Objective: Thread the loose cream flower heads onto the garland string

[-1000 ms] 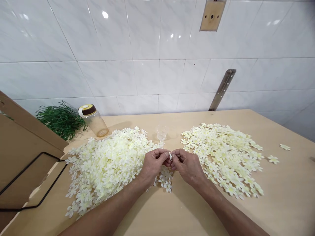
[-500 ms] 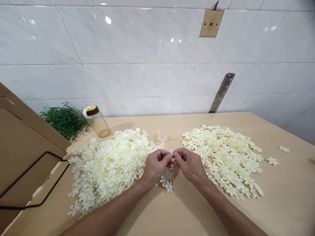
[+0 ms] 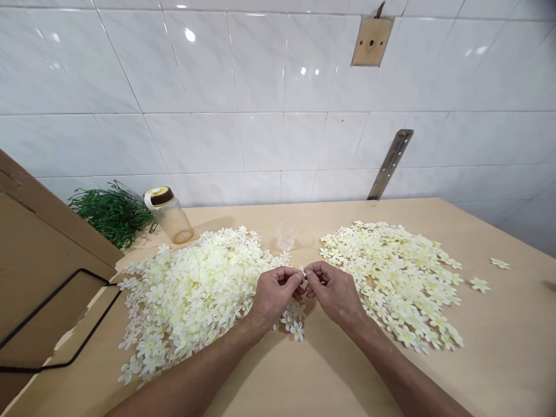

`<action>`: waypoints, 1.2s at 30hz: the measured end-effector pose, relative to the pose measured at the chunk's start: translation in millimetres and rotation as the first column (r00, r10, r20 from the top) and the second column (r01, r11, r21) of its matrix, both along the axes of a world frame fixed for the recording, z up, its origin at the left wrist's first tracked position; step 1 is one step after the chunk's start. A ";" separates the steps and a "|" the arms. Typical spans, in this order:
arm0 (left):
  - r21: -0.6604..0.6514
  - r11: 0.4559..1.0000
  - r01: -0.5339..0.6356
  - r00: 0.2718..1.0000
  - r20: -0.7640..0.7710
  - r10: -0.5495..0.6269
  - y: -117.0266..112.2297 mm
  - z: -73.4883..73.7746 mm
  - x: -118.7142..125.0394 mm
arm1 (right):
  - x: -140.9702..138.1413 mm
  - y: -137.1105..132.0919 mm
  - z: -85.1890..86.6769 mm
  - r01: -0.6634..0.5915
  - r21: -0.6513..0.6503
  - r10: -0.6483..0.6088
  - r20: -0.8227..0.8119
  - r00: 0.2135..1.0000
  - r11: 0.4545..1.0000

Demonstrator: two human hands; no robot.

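Note:
Between my two hands, at the middle of the table, a small white artificial flower [image 3: 303, 271] is pinched at the fingertips, mostly hidden by them. My left hand [image 3: 275, 292] grips it with thumb and forefinger, its other fingers curled. From the other side my right hand [image 3: 333, 289] closes thumb and forefinger on the same flower. A large heap of white and pale yellow artificial flowers [image 3: 195, 289] lies left of my hands, and a flatter spread of such flowers [image 3: 403, 284] lies to the right. A few loose blossoms [image 3: 297, 331] rest just below my left hand.
A small clear cup [image 3: 285, 237] stands beyond my hands. Farther left are a bottle [image 3: 171, 217] with a brown and yellow lid, green artificial stems [image 3: 113, 214], a cardboard box [image 3: 56, 255] and a black wire frame [image 3: 87, 333]. A metal bracket [image 3: 391, 164] leans against the tiled wall.
Both hands stay nearly in place, still holding the flower between their fingertips. The whole view has shifted very slightly; nothing on the table has moved.

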State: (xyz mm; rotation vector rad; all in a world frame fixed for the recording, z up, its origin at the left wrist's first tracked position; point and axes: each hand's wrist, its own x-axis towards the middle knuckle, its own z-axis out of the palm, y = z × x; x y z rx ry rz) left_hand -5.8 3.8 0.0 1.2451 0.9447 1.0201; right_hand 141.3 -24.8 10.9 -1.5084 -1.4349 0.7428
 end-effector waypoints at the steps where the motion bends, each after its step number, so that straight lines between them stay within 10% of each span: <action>1: 0.003 1.000 -0.002 1.000 -0.005 0.002 -0.1 -0.4 0.1 | 0.1 -0.4 -0.2 -0.002 0.015 0.002 0.024 1.000 1.000; 23: 0.066 0.998 -0.013 0.997 -0.077 0.018 -4.5 2.5 -0.1 | -0.8 -3.3 1.5 0.003 0.107 -0.019 0.149 0.989 0.994; 36: -0.073 0.997 0.029 0.997 0.069 -0.024 1.3 0.3 1.7 | 0.5 0.9 0.5 -0.015 -0.056 0.009 -0.111 0.994 0.998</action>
